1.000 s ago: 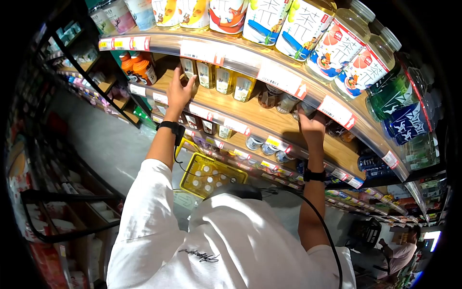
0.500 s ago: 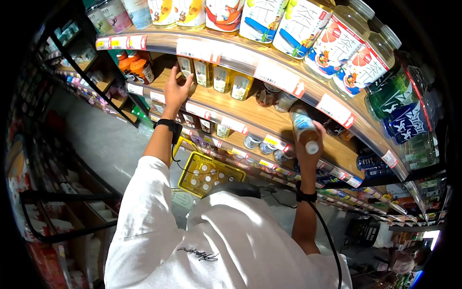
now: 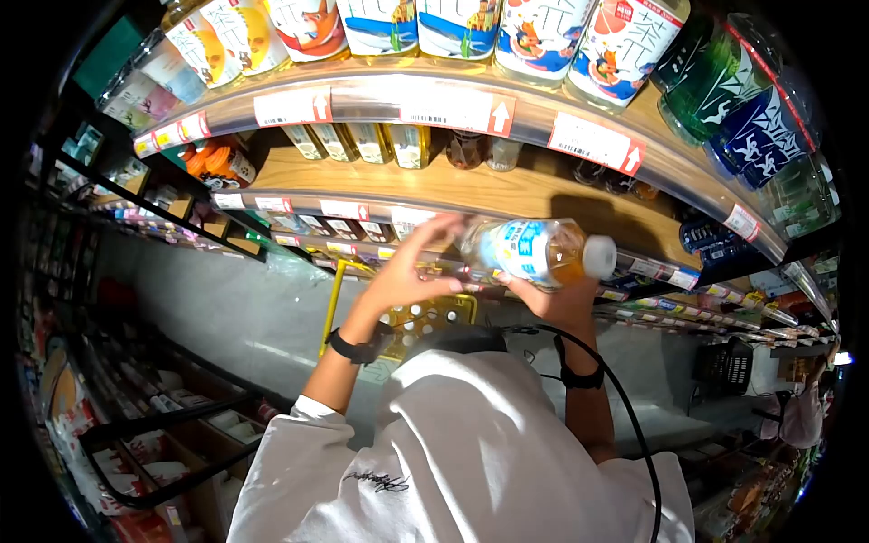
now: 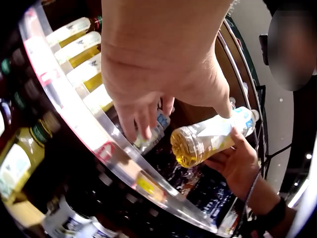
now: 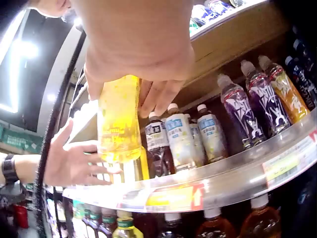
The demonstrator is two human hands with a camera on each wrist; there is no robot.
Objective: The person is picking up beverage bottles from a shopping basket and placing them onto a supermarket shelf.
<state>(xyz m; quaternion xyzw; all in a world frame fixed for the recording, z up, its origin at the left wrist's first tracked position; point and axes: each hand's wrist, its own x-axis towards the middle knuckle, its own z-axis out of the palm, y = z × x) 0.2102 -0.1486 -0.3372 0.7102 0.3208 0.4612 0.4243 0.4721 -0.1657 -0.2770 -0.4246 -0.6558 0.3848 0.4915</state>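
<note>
In the head view my right hand [image 3: 570,306] grips a plastic bottle of amber drink [image 3: 525,252] with a white cap and a blue-and-white label. The bottle lies nearly sideways in front of the shelf, cap to the right. My left hand [image 3: 398,276] is beside its base end, thumb and fingers spread. The left wrist view shows the left hand [image 4: 158,74] over the bottle [image 4: 203,141], fingers pointing down toward the shelf. In the right wrist view the bottle [image 5: 119,121] hangs from the right hand, with the left hand's palm [image 5: 72,166] close by.
Similar labelled bottles [image 5: 181,139] and purple drinks [image 5: 242,109] stand on the wooden shelf [image 3: 525,195]. Large tea bottles [image 3: 380,23] line the shelf above, behind a price-tag rail [image 3: 453,109]. Below, a yellow basket [image 3: 466,312] holds several white-capped bottles. A black cable [image 3: 625,412] hangs beside the right arm.
My right hand has drawn the bottle out of the shelf and turned it sideways toward the middle. My left hand has left the row of yellow bottles and come right, beside it.
</note>
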